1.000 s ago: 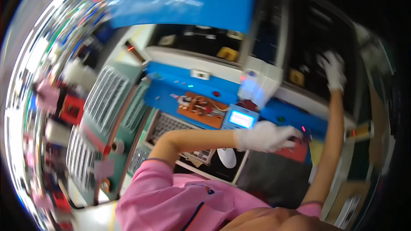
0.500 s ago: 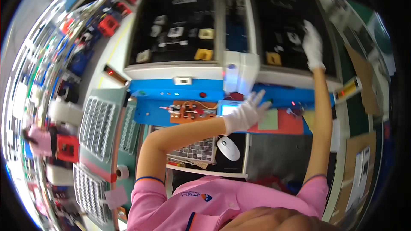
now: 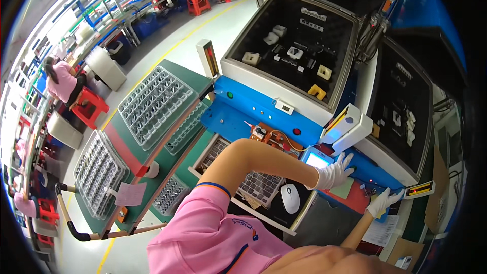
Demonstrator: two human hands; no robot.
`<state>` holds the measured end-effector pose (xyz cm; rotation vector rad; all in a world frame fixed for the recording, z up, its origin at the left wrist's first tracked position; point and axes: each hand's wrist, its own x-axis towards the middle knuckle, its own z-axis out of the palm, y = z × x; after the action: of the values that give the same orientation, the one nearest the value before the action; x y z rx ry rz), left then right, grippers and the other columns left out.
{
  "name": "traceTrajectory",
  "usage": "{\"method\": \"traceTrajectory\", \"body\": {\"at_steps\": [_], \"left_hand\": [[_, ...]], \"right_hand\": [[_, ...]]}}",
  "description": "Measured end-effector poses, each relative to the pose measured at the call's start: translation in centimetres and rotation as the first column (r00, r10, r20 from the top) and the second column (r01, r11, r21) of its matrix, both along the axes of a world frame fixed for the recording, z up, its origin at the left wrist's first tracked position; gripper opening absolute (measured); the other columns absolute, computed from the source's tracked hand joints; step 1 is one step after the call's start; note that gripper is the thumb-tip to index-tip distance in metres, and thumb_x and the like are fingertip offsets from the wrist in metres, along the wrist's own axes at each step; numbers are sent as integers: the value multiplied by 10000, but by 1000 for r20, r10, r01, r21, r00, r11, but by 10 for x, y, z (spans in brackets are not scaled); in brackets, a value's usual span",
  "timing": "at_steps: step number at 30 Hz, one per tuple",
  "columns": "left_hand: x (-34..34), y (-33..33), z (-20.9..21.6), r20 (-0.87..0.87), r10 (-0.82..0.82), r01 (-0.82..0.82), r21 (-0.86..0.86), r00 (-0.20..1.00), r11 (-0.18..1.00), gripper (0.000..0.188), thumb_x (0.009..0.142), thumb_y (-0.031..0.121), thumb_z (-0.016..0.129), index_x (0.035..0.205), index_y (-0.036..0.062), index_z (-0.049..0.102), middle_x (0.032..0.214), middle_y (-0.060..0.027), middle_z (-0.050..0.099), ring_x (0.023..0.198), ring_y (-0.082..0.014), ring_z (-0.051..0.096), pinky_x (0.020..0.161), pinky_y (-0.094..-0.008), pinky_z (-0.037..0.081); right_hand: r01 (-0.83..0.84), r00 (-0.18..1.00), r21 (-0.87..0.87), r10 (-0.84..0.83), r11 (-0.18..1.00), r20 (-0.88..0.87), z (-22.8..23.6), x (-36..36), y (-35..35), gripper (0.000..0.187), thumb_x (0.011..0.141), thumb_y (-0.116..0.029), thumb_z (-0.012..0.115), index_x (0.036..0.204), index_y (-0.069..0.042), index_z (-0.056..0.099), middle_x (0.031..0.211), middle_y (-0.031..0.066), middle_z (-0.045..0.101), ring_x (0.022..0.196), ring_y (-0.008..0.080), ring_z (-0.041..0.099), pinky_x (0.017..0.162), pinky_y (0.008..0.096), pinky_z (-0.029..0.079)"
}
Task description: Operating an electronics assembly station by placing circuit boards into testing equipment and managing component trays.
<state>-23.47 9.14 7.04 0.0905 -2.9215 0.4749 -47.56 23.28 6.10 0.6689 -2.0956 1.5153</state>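
Note:
My left hand, in a white glove, reaches with spread fingers over the blue front panel. It is beside a small lit screen and holds nothing. Farther right, my right hand is also gloved, with its fingers stretched out. That hand lies by the panel's right end, close to an upright bar with a red light; nothing shows in its grasp. Behind the panel stand two framed black beds, the left bed and the right bed, carrying small white and yellow blocks.
A white computer mouse and a keyboard sit in a pulled-out drawer in front of me. Clear plastic trays fill a tilted rack at left. A white box-shaped unit juts between the beds. A person in pink sits far left.
My view has turned left. My right hand has come down from over the right bed to the panel's right end. My left hand stays near the lit screen, fingers spread.

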Motion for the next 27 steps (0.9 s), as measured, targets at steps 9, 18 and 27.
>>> {"method": "traceTrajectory", "body": {"at_steps": [9,18,27], "left_hand": [[-7,5,2,23,38,-39,6,999,999,455,898,196,566,1312,16,620,1505,-144,431,1357,-611,299,1011,-720,375],[139,-4,83,-209,-28,205,908,977,365,226,904,187,657,1094,71,694,1065,-129,674,1073,-275,621,926,-382,487],[370,-3,110,-53,706,-65,988,706,139,224,960,115,626,1169,50,670,1070,-54,690,974,-145,638,878,-301,517]], "right_hand": [[112,961,-249,-42,962,273,7,-18,-9,617,914,62,454,1509,-23,315,1491,190,404,1323,316,460,1127,398,338],[-745,666,54,745,664,27,34,157,-45,382,941,-4,535,1319,15,476,1412,199,502,1181,241,562,1058,381,412],[-642,48,764,998,58,-36,52,263,-147,658,850,-326,733,1402,-58,495,1485,159,442,1423,352,341,1188,480,249]]}}
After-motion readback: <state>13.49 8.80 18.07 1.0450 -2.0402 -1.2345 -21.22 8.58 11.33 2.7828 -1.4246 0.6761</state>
